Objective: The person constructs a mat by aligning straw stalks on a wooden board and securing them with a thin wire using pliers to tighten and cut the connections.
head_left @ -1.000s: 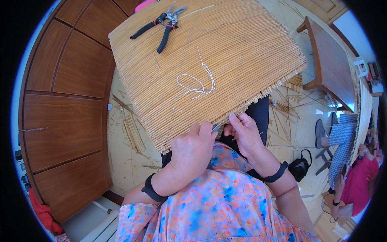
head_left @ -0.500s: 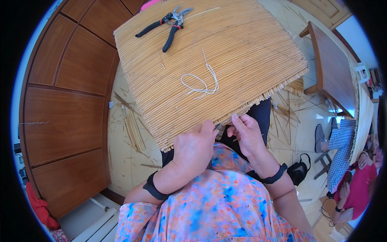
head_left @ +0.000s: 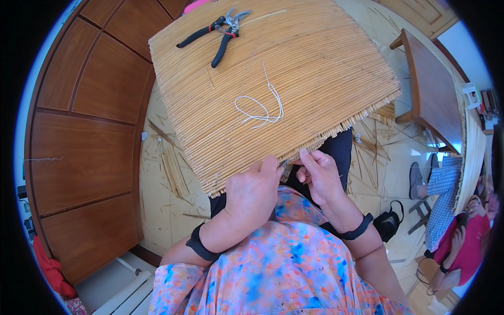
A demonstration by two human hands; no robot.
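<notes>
A mat of thin straw-coloured stalks [head_left: 315, 68] lies across my lap, its near edge at my hands. My left hand [head_left: 253, 185] is closed at this edge, knuckles up; a small dark, pointed tip shows beside its fingers, but what it grips is hidden. Just to the right, my right hand [head_left: 321, 176] pinches the mat's edge between thumb and fingers. On the mat, ahead of my hands, lies a loose loop of white thread [head_left: 268, 118]. Farther off rest pruning shears [head_left: 223, 32] with black handles and spread blades.
Brown wooden panels [head_left: 89, 157] rise at the left. Cut stalks [head_left: 173, 170] litter the tiled floor on both sides. At the right stand a wooden table [head_left: 436, 94], a black bag [head_left: 389, 220] and a seated person in a red top [head_left: 464, 252].
Both hands stay at the mat's near edge, with only a slight shift of the right fingers. At the far right, the other person's hands and arms have moved a little.
</notes>
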